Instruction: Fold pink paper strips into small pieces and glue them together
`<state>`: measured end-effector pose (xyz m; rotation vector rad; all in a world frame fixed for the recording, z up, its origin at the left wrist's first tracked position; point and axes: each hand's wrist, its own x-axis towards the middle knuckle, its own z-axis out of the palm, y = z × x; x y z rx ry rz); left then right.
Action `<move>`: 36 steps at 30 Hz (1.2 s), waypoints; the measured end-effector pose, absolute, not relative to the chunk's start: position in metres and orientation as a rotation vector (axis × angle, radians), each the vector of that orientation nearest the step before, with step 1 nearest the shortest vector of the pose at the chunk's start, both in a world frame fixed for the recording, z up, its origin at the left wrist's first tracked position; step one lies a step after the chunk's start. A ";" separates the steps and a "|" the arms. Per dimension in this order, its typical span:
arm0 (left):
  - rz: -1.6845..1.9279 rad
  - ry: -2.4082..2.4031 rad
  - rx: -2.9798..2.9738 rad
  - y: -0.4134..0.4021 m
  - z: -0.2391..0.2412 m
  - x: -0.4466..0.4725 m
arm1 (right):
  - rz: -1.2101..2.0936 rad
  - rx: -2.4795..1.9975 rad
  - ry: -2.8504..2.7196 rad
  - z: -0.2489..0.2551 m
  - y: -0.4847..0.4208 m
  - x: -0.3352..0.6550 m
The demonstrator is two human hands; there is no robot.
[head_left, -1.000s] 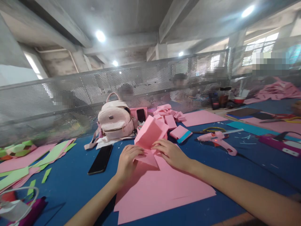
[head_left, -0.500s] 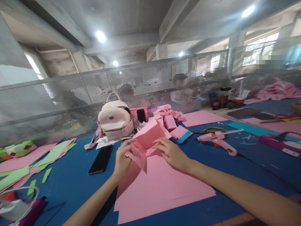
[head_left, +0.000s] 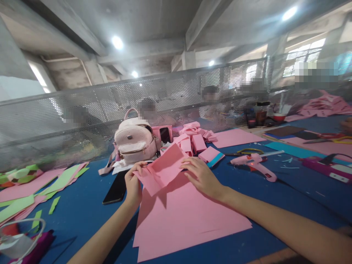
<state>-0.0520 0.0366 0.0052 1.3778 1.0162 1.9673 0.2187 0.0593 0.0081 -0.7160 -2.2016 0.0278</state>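
Note:
A creased sheet of pink paper is held up between my two hands, above a stack of larger pink sheets. My left hand pinches its left end, with the fingers curled over the top edge. At the right end, my right hand grips the edge between thumb and fingers; the thumb is partly hidden. Folded pink paper boxes lie just beyond the sheet. A pink hot glue gun rests to the right of my right hand, and a black phone lies beside my left hand.
A pale pink backpack stands at the back against a perforated metal screen. Green and pink sheets spread across the left. Scissors lie behind the glue gun, and a purple power strip is at right.
My left hand has moved left, and the folded paper is spread wider and tilted. My right hand has stayed almost in place at the right end.

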 end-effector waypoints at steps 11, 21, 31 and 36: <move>1.816 0.786 1.171 0.052 -0.004 -0.063 | 0.207 -0.735 -2.022 0.002 0.063 0.218; 1.657 0.807 1.173 0.042 -0.008 -0.047 | 0.441 -0.712 -2.107 -0.001 0.062 0.217; 1.549 0.812 1.180 0.039 -0.001 -0.034 | 0.468 -0.867 -2.105 -0.003 0.062 0.217; 1.398 0.710 1.365 0.029 0.003 -0.031 | 0.412 -0.965 -2.089 0.000 0.063 0.218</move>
